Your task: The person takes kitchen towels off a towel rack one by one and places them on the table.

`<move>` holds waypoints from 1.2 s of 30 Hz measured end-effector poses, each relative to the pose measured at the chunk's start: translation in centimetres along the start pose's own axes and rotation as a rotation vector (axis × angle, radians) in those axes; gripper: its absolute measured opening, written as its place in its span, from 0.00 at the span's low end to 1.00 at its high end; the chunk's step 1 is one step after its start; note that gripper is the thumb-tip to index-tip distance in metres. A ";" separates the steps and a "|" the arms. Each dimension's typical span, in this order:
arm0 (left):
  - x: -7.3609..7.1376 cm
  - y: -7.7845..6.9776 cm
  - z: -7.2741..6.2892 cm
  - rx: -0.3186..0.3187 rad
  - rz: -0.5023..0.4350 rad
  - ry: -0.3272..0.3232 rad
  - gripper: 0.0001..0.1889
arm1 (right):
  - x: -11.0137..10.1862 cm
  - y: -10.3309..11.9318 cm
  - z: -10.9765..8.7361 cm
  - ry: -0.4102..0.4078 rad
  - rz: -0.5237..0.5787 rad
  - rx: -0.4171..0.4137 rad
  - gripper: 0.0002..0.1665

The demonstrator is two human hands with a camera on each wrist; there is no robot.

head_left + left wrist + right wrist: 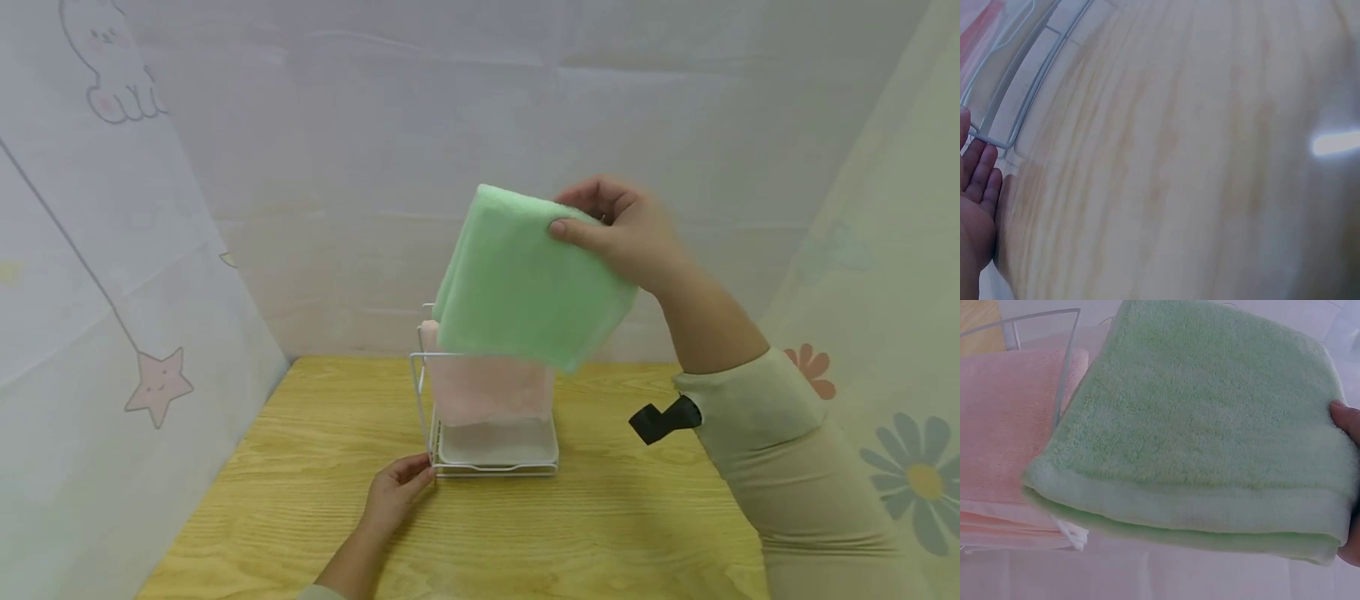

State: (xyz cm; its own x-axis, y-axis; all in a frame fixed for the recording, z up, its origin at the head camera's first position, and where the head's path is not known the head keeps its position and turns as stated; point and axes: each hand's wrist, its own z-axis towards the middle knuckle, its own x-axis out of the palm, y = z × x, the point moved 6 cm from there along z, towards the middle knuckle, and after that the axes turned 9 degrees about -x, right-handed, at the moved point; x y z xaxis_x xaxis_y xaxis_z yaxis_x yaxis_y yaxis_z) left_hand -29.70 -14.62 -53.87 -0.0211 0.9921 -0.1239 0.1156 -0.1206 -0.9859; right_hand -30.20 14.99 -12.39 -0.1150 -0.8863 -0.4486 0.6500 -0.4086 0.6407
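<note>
A folded green towel (525,275) is up in the air, its top right edge pinched between the thumb and fingers of my right hand (637,237). Beneath and behind it stands a white wire rack (495,473) with a folded pink towel (487,396) in it. My left hand (396,493) holds the rack's front left corner low down; in the left wrist view its fingers (988,178) meet the corner wire. Seen from the right wrist, the green towel (1210,412) hangs beside the pink towel (1010,437) and overlaps the rack's wire frame. The green towel hides part of the rack's top.
A pale tray (498,443) forms the rack's base on the wood-grain table (315,467). Printed cloth walls (360,167) enclose the table at the back and both sides. A black device (663,419) is strapped at the right sleeve.
</note>
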 end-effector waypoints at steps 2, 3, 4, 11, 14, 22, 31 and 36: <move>0.0 0.0 0.0 -0.003 -0.008 0.001 0.18 | -0.5 0.5 0.0 -0.021 0.017 0.001 0.10; 0.0 0.0 0.0 -0.003 -0.009 0.002 0.18 | -0.8 0.7 0.0 -0.032 0.021 0.000 0.10; 0.0 0.0 0.0 -0.004 -0.010 0.003 0.18 | -1.1 0.8 0.0 -0.042 0.025 -0.001 0.10; 0.1 0.0 0.0 -0.019 -0.012 -0.001 0.18 | -3.3 1.7 -0.2 -0.100 0.033 -0.007 0.10; 0.0 0.0 0.0 -0.019 -0.020 0.001 0.18 | -4.4 1.8 -0.4 -0.119 0.019 -0.010 0.11; -0.1 -0.1 0.1 0.000 -0.016 -0.007 0.18 | -7.4 1.2 -1.6 -0.149 -0.040 0.017 0.11; -0.5 0.0 0.4 -0.018 -0.022 -0.019 0.17 | -10.0 -0.7 -3.3 -0.170 -0.103 0.061 0.10; -0.4 0.0 0.3 -0.020 -0.035 -0.003 0.18 | -11.2 -2.1 -4.1 -0.181 -0.171 0.106 0.10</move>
State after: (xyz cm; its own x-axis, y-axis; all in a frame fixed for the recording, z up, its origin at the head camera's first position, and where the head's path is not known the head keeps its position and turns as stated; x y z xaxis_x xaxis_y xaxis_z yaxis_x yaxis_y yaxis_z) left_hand -29.98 -15.06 -53.82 -0.0285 0.9955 -0.0901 0.1346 -0.0855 -0.9872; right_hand -27.16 26.71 -11.28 -0.3548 -0.8232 -0.4433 0.5283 -0.5677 0.6313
